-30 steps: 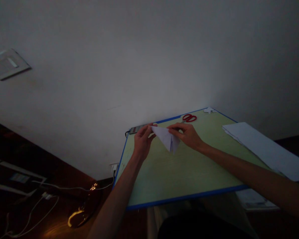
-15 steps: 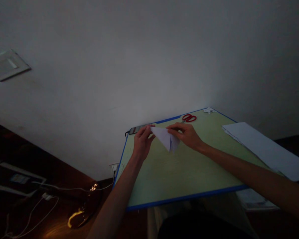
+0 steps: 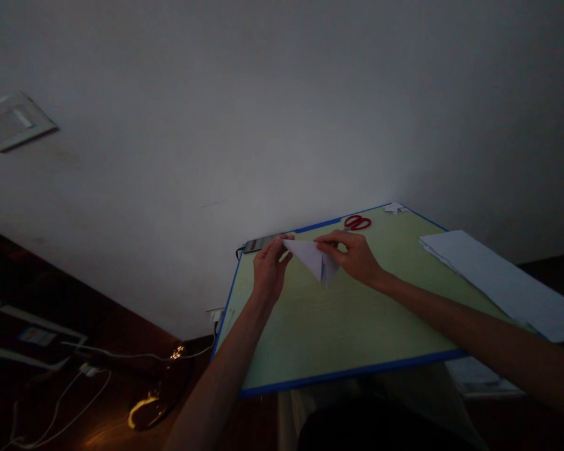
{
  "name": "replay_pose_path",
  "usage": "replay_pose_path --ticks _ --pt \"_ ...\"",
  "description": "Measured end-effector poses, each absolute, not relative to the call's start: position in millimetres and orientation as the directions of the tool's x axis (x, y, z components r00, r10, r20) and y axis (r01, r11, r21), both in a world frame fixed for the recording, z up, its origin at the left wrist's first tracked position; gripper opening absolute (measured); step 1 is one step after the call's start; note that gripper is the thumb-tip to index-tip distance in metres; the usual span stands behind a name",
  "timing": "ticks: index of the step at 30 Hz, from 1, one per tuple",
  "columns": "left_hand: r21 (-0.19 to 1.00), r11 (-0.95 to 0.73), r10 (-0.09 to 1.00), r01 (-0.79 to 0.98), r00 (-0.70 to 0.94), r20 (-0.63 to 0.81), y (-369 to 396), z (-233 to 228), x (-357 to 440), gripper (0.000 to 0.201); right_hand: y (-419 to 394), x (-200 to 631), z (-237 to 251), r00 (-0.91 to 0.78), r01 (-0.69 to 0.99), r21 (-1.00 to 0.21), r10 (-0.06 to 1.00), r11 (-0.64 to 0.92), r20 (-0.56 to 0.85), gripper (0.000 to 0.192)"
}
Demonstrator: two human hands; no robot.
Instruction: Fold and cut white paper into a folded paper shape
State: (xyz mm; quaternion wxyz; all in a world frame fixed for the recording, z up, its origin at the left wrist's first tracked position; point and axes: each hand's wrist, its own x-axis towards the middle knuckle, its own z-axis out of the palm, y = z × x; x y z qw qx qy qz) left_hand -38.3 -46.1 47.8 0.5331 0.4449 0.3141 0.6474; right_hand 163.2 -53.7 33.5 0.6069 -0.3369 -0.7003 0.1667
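Observation:
A folded white sheet of paper (image 3: 307, 254), shaped like a triangle with its point downward, hangs between my hands above the table. My left hand (image 3: 270, 266) pinches its left corner. With thumb and forefinger, my right hand (image 3: 350, 254) grips the top edge further right, covering part of the paper. Loose folds show near the lower point. Red-handled scissors (image 3: 357, 223) lie on the table just beyond my right hand. Behind my left fingers is a dark phone (image 3: 256, 245), partly covered.
The pale green table (image 3: 348, 326) has blue edging and stands against the wall. A stack of white paper (image 3: 493, 279) lies at its right side, past the edge. Small paper pieces (image 3: 395, 208) sit in the far right corner. A white cable (image 3: 155, 357) runs at the left.
Both hands keep their hold on the folded paper and have barely shifted. The paper's lower folds sit slightly differently.

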Motion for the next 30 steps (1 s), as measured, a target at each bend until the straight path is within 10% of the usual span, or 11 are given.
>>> replay_pose_path --ticks 30 --pt "0.908 -0.33 0.944 -0.259 -0.088 0.318 -43.9 38.0 -34.7 0.029 -50.4 164.3 28.3 -0.115 0.219 -0.61 0.641 0.762 0.759 0.02"
